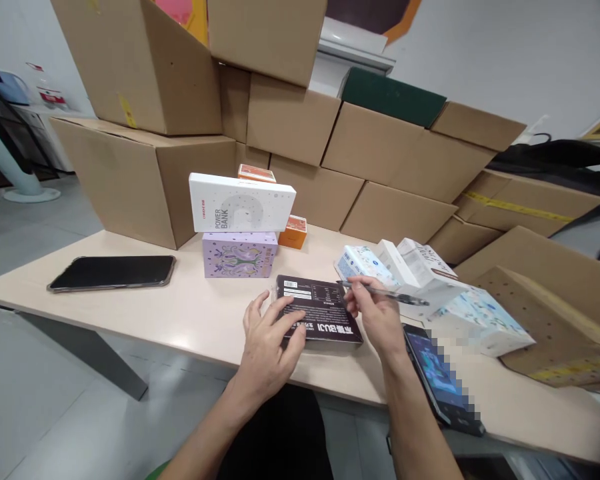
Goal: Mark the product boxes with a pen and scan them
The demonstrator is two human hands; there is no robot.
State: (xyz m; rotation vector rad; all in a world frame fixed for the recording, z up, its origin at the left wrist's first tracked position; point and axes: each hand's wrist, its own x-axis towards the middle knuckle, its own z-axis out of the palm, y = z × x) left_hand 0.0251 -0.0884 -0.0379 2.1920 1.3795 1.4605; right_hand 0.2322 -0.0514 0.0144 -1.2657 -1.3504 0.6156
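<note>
A dark flat box (325,313) with white print lies on the table near its front edge. My left hand (275,337) rests on the box's left part, fingers spread over its top. Between the fingers of my right hand (375,310) is a pen (405,297), held above the right side of the box with its tip pointing left. Behind the dark box, a white power bank box (243,203) stands on a purple patterned box (240,255). Right of my right hand lie white and light-blue patterned boxes (483,317).
A black phone (113,272) lies at the table's left. Another device with a lit screen (437,370) lies by my right forearm. Small orange boxes (294,233) stand behind the power bank box. Stacked cardboard boxes (290,120) line the table's back, with an open carton (550,320) at the right.
</note>
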